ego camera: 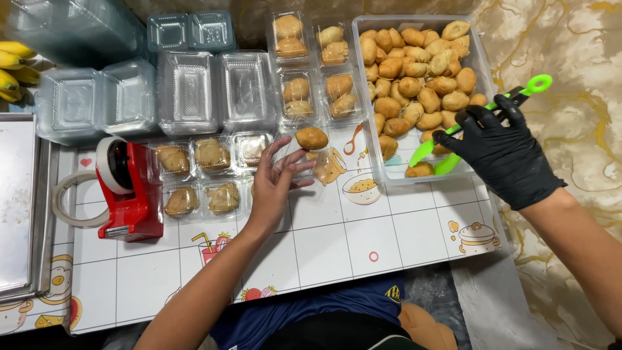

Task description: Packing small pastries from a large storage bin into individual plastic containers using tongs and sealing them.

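The bare left hand (275, 178) steadies an open clear clamshell box (311, 162), one bun (311, 138) inside just above its fingertips; thin and springy, probably best pinched at the rim. The gloved right hand (502, 152) is closed around green tongs (453, 139), tips parted over the bun tub (376, 129); the buns look soft, easily crushed.

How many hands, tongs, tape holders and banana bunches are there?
Hands: 2, bare left hand and black-gloved right hand
Green tongs: 1
Red tape holder: 1
Banana bunch: 1
Total: 5
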